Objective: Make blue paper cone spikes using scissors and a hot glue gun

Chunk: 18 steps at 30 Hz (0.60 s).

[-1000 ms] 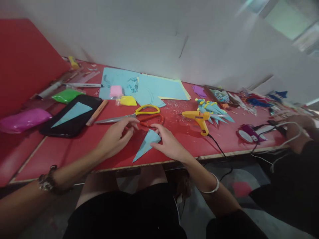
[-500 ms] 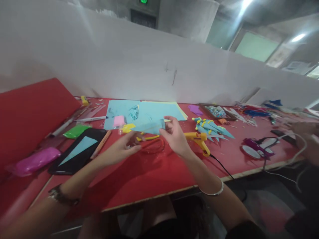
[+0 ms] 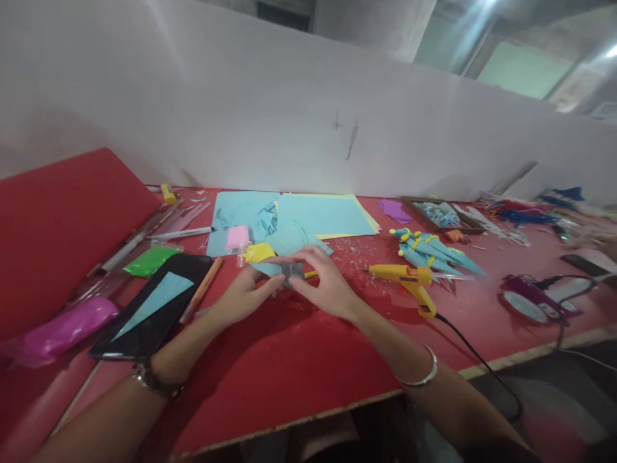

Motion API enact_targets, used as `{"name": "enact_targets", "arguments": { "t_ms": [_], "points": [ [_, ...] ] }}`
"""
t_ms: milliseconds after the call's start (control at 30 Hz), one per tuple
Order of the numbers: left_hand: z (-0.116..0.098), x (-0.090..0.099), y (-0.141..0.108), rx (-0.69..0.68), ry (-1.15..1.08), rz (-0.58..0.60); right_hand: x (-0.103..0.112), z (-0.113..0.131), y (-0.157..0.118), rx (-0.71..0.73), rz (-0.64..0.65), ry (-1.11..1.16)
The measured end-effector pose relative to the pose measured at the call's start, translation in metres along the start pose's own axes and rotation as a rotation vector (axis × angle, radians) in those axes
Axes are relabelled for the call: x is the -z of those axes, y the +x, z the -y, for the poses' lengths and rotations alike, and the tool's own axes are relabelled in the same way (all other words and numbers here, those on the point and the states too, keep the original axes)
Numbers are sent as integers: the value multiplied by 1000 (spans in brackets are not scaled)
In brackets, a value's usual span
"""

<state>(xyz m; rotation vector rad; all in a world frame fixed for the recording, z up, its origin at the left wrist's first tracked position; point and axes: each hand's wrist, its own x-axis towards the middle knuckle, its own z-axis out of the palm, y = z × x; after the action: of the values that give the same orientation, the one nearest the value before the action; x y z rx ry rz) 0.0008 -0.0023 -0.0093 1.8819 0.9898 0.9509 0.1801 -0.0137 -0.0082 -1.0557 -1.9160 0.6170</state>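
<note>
Before a white partition wall (image 3: 231, 109), over a cluttered red bench (image 3: 289, 366), left hand (image 3: 241, 294) and right hand (image 3: 332, 287), fingers nearly closed, pinch a thin, shadowed blue paper-like piece (image 3: 292, 271).

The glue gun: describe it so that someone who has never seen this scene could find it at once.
On the red table, look to the right of the person's right hand. The glue gun lies there, just nearer than the blue pointed shapes. Unlike them, it is mostly yellow and trails a black cord.
</note>
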Motion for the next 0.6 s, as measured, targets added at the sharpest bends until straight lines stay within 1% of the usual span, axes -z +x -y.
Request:
{"name": "enact_targets", "arguments": {
  "t_ms": [67, 200, 300, 367, 467, 600],
  "points": [
    [-1, 0, 0, -8, -43, 18, -3, 0, -3, -58, 94, 148],
    [-2, 2, 2, -25, -151, 76, -12, -2, -6, -168, 159, 305],
    [1, 3, 1, 18, -224, 55, -16, 0, -8, -283, 292, 461],
    [4, 4, 1, 71, -308, 26, -16, 3, -9, -345, 345, 538],
    [7, 5, 1, 150, -496, -52, -15, 5, -9, -361, 337, 616],
    [1, 6, 4, 176, -705, -171, -14, 4, -7, -386, 303, 694]
  ]
}}
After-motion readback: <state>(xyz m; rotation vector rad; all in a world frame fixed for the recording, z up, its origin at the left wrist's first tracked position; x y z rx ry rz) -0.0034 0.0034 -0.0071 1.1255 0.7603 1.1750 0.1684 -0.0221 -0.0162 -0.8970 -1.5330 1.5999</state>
